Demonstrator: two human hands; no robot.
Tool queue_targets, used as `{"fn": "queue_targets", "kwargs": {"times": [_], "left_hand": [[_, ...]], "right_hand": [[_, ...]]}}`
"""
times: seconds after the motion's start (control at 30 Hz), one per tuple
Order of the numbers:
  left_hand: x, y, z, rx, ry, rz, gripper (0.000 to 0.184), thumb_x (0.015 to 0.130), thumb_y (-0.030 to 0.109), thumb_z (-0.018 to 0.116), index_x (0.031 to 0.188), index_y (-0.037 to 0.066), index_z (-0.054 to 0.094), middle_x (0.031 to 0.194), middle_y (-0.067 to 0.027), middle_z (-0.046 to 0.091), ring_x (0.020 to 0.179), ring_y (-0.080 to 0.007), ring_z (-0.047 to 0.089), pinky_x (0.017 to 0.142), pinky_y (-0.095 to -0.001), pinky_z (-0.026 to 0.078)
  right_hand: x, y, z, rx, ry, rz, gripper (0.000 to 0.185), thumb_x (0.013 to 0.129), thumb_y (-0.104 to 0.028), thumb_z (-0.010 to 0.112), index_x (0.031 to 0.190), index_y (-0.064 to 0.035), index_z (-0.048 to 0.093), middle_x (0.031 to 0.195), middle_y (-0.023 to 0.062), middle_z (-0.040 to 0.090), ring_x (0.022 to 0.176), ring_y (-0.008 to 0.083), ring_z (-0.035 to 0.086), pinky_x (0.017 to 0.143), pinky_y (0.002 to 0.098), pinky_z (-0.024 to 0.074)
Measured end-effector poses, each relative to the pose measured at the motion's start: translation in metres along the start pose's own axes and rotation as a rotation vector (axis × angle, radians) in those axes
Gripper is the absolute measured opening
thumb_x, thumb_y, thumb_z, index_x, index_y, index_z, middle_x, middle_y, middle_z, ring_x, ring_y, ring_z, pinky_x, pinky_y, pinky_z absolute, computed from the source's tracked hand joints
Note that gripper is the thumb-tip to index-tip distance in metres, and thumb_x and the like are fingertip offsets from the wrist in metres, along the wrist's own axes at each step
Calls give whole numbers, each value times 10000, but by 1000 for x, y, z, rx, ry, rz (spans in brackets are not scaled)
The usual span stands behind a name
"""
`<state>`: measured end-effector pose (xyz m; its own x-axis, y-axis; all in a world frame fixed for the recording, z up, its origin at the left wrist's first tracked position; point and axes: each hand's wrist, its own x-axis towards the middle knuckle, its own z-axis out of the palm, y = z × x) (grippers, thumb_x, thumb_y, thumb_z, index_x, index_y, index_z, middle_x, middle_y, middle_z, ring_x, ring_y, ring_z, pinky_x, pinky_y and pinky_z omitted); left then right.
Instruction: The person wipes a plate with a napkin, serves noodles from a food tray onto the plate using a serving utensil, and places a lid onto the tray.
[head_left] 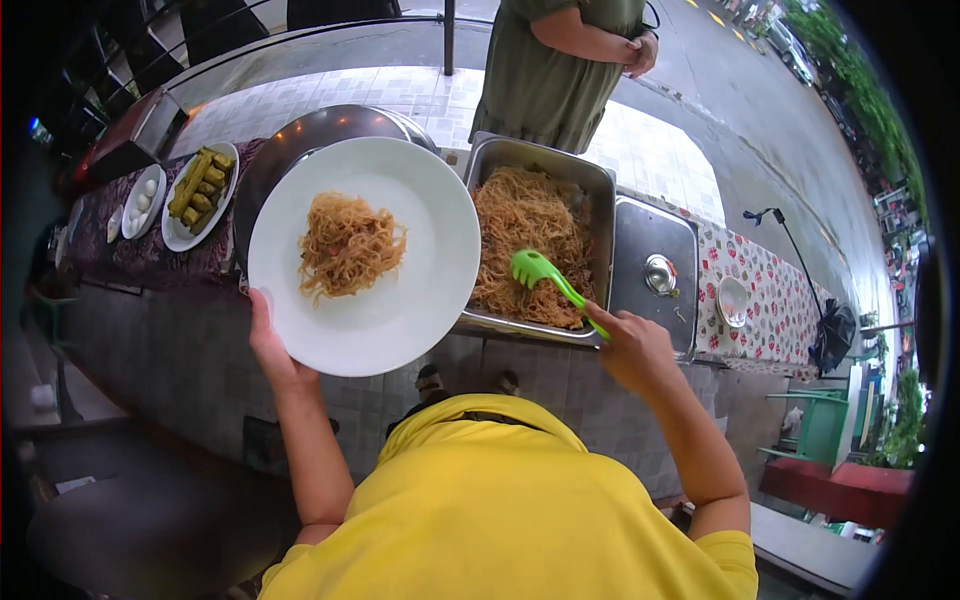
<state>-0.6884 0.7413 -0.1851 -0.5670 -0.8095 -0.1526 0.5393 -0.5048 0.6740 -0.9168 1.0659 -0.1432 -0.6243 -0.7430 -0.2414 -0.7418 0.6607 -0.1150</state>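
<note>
My left hand grips the lower left rim of a large white plate, its fingers mostly hidden beneath. A mound of brown noodles lies left of the plate's middle. To the right, a deep steel tray holds more noodles. My right hand is closed around the handle of a green pasta server, whose toothed head is over the noodles in the tray.
A closed steel lid adjoins the tray, with a white bowl beyond. At left are a plate of green wrapped rolls, a dish of eggs and a round metal lid. A person in green stands across the table.
</note>
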Motion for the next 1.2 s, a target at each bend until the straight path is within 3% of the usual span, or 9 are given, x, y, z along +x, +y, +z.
{"fn": "queue_targets", "kwargs": {"times": [0.3, 0.43, 0.57, 0.67, 0.77, 0.8, 1.0, 1.1, 1.2], "left_hand": [[10, 7, -12, -40, -53, -57, 550, 958, 392, 379, 1312, -29, 370, 1304, -158, 465, 1182, -283, 467, 1001, -405, 356], [17, 13, -17, -18, -77, -82, 549, 955, 391, 386, 1308, -30, 375, 1298, -161, 471, 1180, -284, 469, 1003, -406, 355], [26, 20, -16, -45, -124, -154, 557, 952, 398, 392, 1307, -30, 376, 1297, -164, 471, 1180, -286, 469, 1006, -408, 352], [36, 24, -21, -39, -140, -181, 563, 950, 403, 394, 1311, -29, 373, 1301, -165, 467, 1181, -289, 468, 1006, -410, 352], [46, 26, -25, -52, -170, -214, 563, 949, 401, 397, 1313, -27, 370, 1306, -165, 462, 1182, -291, 468, 1007, -410, 352], [48, 27, -25, -57, -183, -223, 561, 949, 399, 399, 1313, -27, 369, 1309, -165, 460, 1182, -291, 468, 1008, -410, 352], [48, 28, -18, -25, -198, -216, 563, 946, 395, 409, 1318, -25, 366, 1319, -161, 453, 1194, -292, 456, 1012, -409, 345], [44, 27, -14, -59, -228, -232, 547, 949, 387, 408, 1308, -25, 379, 1299, -159, 472, 1181, -288, 469, 1001, -411, 358], [36, 23, -9, -66, -253, -215, 532, 951, 378, 406, 1300, -24, 389, 1286, -156, 485, 1169, -285, 483, 994, -411, 369]], "right_hand": [[-12, -10, -14, 78, -191, 265, 449, 743, -76, 517, 1190, -39, 513, 835, 235, 620, 781, 424, 595, 715, 499, 468], [2, -36, -6, 463, -235, 315, 366, 776, -114, 532, 1126, -6, 549, 831, 276, 609, 805, 434, 598, 719, 477, 476], [8, -52, -7, 814, -315, 532, 407, 788, -135, 536, 1174, -3, 529, 865, 264, 620, 814, 385, 626, 726, 425, 488], [-12, -47, 16, 463, -169, 380, 429, 794, -131, 543, 1203, -6, 516, 813, 212, 631, 707, 316, 646, 664, 393, 499], [-9, -67, 26, 643, -73, 385, 445, 799, -141, 553, 1220, -5, 508, 768, 175, 621, 627, 249, 632, 608, 366, 499], [-3, -74, 19, 778, -168, 511, 431, 810, -133, 545, 1220, -5, 515, 718, 147, 601, 555, 193, 591, 538, 339, 483], [1, -39, 73, 1782, -174, 621, 421, 824, -97, 539, 1239, -45, 496, 636, 84, 540, 433, 131, 496, 383, 237, 396], [-3, -19, 109, 2398, -391, 468, 440, 841, -121, 533, 1267, -55, 446, 639, 75, 504, 415, 117, 457, 368, 217, 382], [-5, -15, 118, 2450, -384, 351, 419, 866, -129, 500, 1270, -54, 415, 658, 79, 493, 412, 113, 436, 378, 215, 383]]}}
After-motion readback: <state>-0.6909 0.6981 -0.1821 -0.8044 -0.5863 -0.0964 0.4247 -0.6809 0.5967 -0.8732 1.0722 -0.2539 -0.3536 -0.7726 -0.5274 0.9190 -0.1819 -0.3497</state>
